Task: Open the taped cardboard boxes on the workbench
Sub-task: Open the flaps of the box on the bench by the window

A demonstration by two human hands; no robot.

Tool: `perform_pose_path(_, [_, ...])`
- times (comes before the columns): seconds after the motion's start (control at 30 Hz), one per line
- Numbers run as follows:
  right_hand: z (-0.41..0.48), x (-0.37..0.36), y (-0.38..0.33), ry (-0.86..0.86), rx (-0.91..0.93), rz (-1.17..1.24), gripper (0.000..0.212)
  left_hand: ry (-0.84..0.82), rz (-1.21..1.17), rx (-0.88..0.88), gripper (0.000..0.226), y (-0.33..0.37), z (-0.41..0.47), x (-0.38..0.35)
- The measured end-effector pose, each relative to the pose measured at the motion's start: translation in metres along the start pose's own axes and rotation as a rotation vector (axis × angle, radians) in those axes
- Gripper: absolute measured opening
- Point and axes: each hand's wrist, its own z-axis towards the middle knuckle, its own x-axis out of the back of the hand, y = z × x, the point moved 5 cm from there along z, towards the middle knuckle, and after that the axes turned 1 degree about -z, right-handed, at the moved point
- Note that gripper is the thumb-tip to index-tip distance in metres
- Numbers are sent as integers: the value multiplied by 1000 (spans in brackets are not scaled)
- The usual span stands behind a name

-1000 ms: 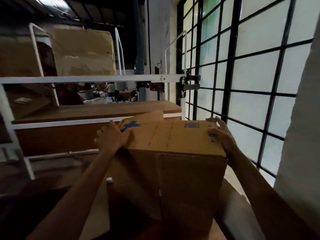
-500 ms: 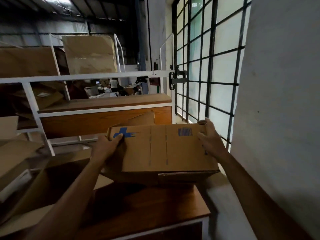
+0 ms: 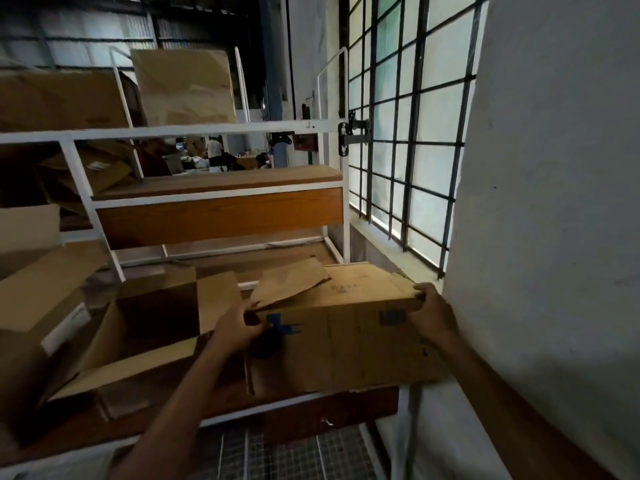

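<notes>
Resting on the wooden tabletop [image 3: 166, 415], the cardboard box [image 3: 346, 348] sits between both hands, one top flap [image 3: 291, 284] lifted. An open box [image 3: 145, 327] lies just beyond the left hand [image 3: 235, 329], which pinches the box's upper left corner; the right hand [image 3: 431, 313] clasps its upper right corner.
</notes>
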Motion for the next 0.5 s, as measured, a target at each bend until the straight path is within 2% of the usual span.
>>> perform_pose_path(0.07, [-15,-11,20,21,-74,-26,45,-44,4,4,67,-8,-12,-22])
perform_pose_path(0.2, [-26,-29,61,69,-142,-40,48,-76,1,27,73,-18,-22,-60])
perform_pose_path(0.37, [-8,-40,78,89,-211,-51,50,-49,-57,60,81,-32,-9,-93])
perform_pose_path(0.43, [-1,-45,84,72,-228,-86,48,-98,-41,80,84,-53,9,-115])
perform_pose_path(0.5, [6,-49,94,113,-269,-109,41,-161,-10,72,88,-43,11,-119])
